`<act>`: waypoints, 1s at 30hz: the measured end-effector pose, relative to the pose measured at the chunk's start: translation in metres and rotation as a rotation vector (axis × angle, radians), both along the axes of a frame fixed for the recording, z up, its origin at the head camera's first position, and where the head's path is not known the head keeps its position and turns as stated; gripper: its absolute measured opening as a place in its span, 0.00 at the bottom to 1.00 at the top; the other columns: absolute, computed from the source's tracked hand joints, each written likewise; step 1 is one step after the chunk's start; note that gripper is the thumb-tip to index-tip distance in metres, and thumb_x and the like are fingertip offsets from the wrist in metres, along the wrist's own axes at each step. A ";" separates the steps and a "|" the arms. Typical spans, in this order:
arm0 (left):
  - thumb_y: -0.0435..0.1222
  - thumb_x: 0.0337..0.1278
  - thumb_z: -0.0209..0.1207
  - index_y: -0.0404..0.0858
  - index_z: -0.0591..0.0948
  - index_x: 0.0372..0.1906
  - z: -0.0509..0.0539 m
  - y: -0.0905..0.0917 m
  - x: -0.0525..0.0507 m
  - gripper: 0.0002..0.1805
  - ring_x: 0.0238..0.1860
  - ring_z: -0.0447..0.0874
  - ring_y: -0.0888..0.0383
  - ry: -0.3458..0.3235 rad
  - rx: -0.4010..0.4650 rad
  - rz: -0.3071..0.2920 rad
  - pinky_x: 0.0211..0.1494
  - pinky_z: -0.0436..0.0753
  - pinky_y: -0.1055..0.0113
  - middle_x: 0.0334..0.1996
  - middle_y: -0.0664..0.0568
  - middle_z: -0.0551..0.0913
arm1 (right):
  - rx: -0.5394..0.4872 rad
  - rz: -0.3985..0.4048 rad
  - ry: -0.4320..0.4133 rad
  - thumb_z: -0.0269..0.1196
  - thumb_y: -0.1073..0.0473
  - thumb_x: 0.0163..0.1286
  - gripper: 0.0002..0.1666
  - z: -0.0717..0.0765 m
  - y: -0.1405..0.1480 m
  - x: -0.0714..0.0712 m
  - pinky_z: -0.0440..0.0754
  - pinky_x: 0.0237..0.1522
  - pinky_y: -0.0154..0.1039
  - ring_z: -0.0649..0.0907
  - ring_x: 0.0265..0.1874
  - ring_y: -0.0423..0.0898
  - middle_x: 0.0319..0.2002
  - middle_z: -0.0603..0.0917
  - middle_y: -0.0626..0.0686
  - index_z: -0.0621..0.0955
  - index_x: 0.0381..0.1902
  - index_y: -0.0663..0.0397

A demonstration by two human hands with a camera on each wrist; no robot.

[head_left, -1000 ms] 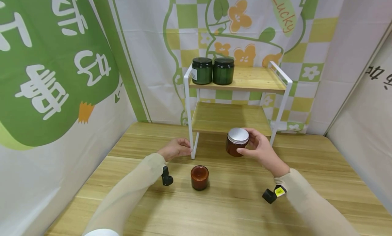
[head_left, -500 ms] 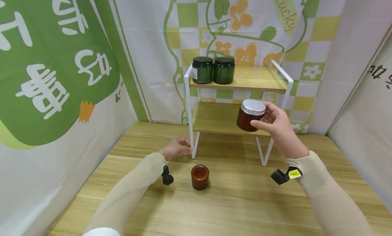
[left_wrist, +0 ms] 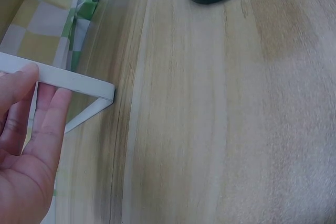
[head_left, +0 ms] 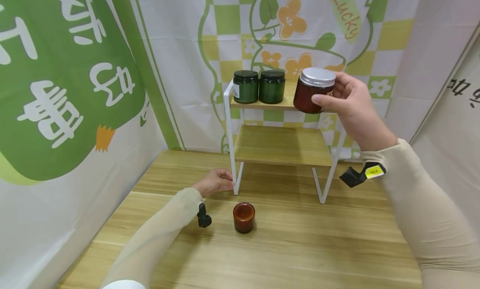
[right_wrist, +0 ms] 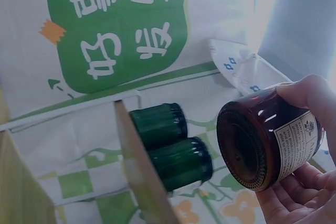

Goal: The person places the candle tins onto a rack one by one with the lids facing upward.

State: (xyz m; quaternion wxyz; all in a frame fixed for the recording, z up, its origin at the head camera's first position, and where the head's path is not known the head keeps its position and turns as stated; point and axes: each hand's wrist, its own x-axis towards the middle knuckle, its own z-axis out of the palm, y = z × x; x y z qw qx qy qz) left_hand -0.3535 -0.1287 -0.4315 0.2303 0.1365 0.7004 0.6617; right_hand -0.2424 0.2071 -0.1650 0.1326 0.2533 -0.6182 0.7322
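Note:
My right hand (head_left: 352,103) grips a brown glass jar (head_left: 312,93) with a silver lid, held upright at about the height of the top shelf. The right wrist view shows the jar's base and a cream label (right_wrist: 298,142) on its side. Low on the left, my left hand (head_left: 215,183) pinches the front left leg (left_wrist: 73,80) of a two-tier rack between thumb and fingers. Two green jars (head_left: 246,89) with black lids stand side by side on the left of the top shelf (right_wrist: 142,161), left of the brown jar.
A smaller brown glass jar (head_left: 244,220) stands on the wooden table (head_left: 300,247) in front of the rack. The lower shelf (head_left: 281,145) is bare wood. Patterned cloth (head_left: 180,72) hangs behind and at both sides.
My right hand has raised the silver-lidded jar from below the lower shelf to top-shelf height, shifting right as well. The left hand keeps its pinch on the rack's leg.

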 end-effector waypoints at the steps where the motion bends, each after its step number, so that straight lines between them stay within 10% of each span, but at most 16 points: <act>1: 0.21 0.61 0.56 0.38 0.74 0.35 0.000 0.000 0.000 0.09 0.46 0.82 0.50 0.001 -0.001 0.003 0.57 0.84 0.62 0.35 0.51 0.78 | -0.009 -0.005 0.000 0.65 0.79 0.57 0.25 0.006 0.000 -0.002 0.84 0.45 0.28 0.82 0.44 0.44 0.45 0.84 0.53 0.75 0.53 0.63; 14: 0.20 0.60 0.56 0.37 0.75 0.35 0.000 -0.001 0.001 0.09 0.42 0.82 0.53 -0.008 0.013 0.009 0.55 0.85 0.63 0.34 0.51 0.79 | -0.049 -0.005 -0.145 0.68 0.79 0.53 0.29 0.051 0.008 -0.027 0.82 0.52 0.27 0.80 0.50 0.47 0.46 0.83 0.56 0.75 0.53 0.64; 30: 0.20 0.61 0.55 0.36 0.74 0.36 0.000 -0.001 0.000 0.08 0.45 0.82 0.52 -0.001 0.012 0.008 0.53 0.85 0.66 0.34 0.51 0.78 | 0.036 -0.021 -0.259 0.71 0.73 0.53 0.30 0.051 0.000 -0.059 0.82 0.44 0.25 0.79 0.49 0.44 0.44 0.82 0.52 0.74 0.54 0.64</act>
